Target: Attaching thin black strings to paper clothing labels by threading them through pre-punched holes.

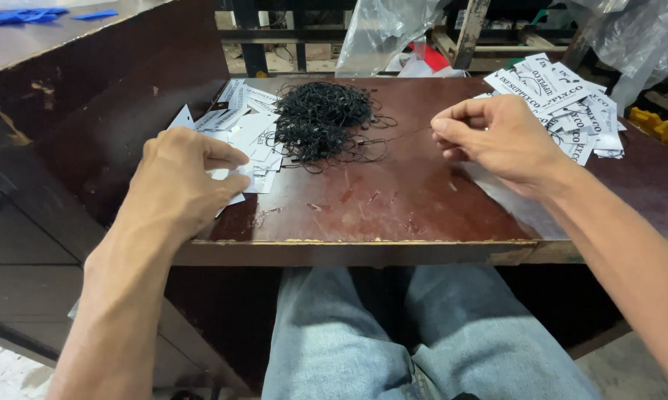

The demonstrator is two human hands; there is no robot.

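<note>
A worn, scratched dark-brown wooden table (393, 200) carries a tangled heap of thin black strings (321, 118) between the two hands. White paper tags (238, 137) lie spread under and just beyond the left hand (182, 178); a second pile of printed white tags (571, 100) sits just behind the right hand (501, 137).

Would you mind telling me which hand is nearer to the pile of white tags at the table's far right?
The right hand is nearer, just beside that pile of white tags. The left hand is across the table, past the black string tangle.
</note>
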